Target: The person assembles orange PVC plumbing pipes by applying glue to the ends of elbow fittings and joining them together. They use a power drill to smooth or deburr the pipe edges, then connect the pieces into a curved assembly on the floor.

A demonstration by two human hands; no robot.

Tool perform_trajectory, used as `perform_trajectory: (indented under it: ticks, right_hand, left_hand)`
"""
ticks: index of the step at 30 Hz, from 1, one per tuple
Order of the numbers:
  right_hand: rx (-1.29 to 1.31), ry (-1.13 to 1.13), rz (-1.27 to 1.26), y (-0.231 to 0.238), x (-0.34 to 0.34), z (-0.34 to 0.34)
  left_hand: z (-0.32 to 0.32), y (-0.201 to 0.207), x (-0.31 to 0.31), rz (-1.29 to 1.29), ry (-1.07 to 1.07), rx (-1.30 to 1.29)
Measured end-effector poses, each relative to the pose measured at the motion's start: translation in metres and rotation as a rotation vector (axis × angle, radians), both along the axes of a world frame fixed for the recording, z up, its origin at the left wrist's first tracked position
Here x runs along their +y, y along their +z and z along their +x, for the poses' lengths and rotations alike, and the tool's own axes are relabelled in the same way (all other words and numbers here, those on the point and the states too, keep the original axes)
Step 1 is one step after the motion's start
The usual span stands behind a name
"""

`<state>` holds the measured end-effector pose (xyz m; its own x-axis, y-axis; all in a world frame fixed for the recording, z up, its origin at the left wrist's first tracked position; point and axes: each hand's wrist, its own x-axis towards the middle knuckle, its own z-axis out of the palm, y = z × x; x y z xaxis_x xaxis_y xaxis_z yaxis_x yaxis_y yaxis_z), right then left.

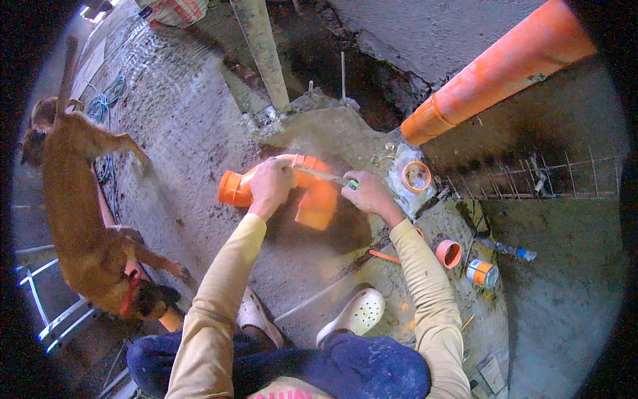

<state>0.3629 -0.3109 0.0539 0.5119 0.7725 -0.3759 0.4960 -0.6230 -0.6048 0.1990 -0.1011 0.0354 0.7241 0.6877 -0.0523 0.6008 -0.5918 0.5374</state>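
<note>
A curved orange pipe fitting (pixel 315 207) lies on the dusty ground in front of me, one collar pointing left and another end downward. My left hand (pixel 269 189) rests over its left part, fingers closed at the end of a tape measure blade (pixel 320 174). The blade stretches across the top of the fitting. At its other end, my right hand (pixel 371 194) grips the tape measure case (pixel 352 185), whose green part shows. The left fingertips are partly hidden.
A long orange pipe (pixel 498 70) slants at upper right, above an upright pipe opening (pixel 416 177). A short orange pipe piece (pixel 448 253) and a can (pixel 482 273) lie right. A brown dog (pixel 76 199) stands left. A post (pixel 262 56) rises beside a dug pit (pixel 372 80).
</note>
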Motion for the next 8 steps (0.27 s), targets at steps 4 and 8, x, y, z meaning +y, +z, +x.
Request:
perform_trajectory:
  ticks: [4,8]
  right_hand:
    - [0.013,-0.009,-0.006,-0.006,0.002,0.0]
    - [0.013,-0.002,0.002,-0.006,0.001,0.001]
  left_hand:
    - [-0.008,0.005,0.003,-0.047,0.04,-0.153]
    - [-0.02,0.006,-0.006,-0.142,-0.01,-0.19]
